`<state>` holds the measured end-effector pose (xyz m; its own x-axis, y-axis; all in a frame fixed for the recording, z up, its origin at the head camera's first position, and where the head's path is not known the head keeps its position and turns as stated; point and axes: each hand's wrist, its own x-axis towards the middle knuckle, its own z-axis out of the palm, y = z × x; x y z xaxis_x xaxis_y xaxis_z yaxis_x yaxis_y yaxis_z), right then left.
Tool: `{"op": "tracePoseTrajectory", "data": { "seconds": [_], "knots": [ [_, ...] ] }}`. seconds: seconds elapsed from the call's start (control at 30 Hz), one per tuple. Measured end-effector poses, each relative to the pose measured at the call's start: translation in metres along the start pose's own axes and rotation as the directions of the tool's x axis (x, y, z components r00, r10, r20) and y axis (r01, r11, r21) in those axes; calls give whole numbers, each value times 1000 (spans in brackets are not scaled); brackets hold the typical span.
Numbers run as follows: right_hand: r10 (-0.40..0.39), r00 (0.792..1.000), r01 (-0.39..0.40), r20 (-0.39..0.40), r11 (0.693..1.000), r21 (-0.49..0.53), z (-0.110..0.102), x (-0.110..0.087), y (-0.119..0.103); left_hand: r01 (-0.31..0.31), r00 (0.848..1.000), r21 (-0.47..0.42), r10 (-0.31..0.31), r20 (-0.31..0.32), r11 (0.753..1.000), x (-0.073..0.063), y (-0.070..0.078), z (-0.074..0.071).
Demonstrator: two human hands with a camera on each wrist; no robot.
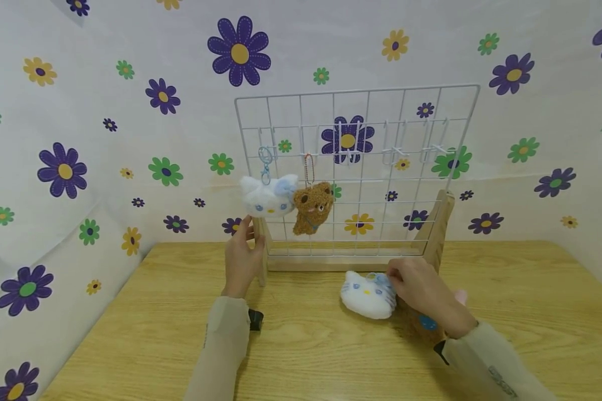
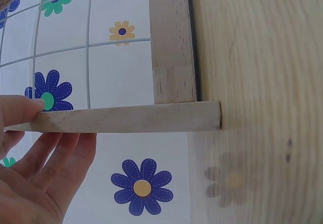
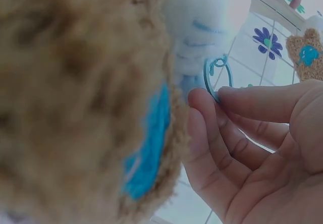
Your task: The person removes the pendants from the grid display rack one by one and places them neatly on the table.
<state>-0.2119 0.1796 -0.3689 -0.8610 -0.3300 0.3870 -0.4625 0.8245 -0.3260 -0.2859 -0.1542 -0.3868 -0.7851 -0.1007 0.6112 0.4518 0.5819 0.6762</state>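
My left hand (image 1: pixel 242 259) grips the left wooden leg (image 2: pixel 131 120) of a white wire grid rack, thumb on one side and fingers on the other. At the table's middle right, my right hand (image 1: pixel 426 289) pinches the blue ring (image 3: pixel 206 76) of a white cat plush keychain (image 1: pixel 363 303). This plush faces up, in front of the rack's wooden crossbar (image 1: pixel 346 263). Beneath the right wrist is a brown plush (image 1: pixel 415 326) with a blue patch, partly covered by the hand; it looms blurred in the right wrist view.
On the rack's left side hang another white cat plush (image 1: pixel 267 201) and a brown bear plush (image 1: pixel 313 207) with a bead chain. Several white hooks (image 1: pixel 393 150) line the grid further right. Something pink (image 1: pixel 460 296) shows behind the right wrist. A flowered cloth (image 1: pixel 180 133) forms the backdrop.
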Motion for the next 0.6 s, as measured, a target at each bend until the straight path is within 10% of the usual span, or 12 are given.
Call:
{"op": "tracePoseTrajectory", "data": {
  "seconds": [0.6],
  "knots": [
    [-10, 1000, 9, -25, 1000, -23, 8, 10, -1, 8, 1000, 4, -8, 0, 1000, 0, -1, 0]
  ]
}}
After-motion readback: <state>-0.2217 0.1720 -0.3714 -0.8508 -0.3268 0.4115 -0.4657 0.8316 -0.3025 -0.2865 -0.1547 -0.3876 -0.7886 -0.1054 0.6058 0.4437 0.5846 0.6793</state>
